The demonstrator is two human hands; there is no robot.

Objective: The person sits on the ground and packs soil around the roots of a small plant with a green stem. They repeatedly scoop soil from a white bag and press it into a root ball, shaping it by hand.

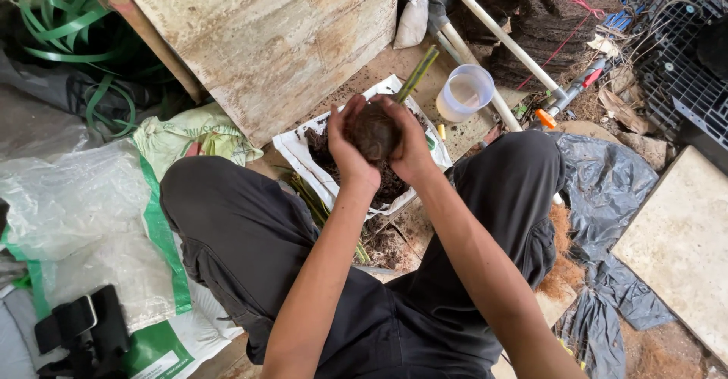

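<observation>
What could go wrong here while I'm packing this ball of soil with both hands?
The soil ball is cupped only between the left hand and right hand, so it may crumble; crumbs could miss the white tray and land on your trousers. The green stem sticking out could snap under pressure. The plastic cup stands close and might be knocked over.

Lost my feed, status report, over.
Left hand and right hand cupped around soil ball. Green stem sticks out. White soil tray below. Nothing blocking.

Both forearms extend toward 12 o'clock, converging at the wrists. Left hand point(345, 142) and right hand point(410, 145) cupped palms-in, facing each other, fingers curled, fingertips nearly meeting on the far side.
</observation>
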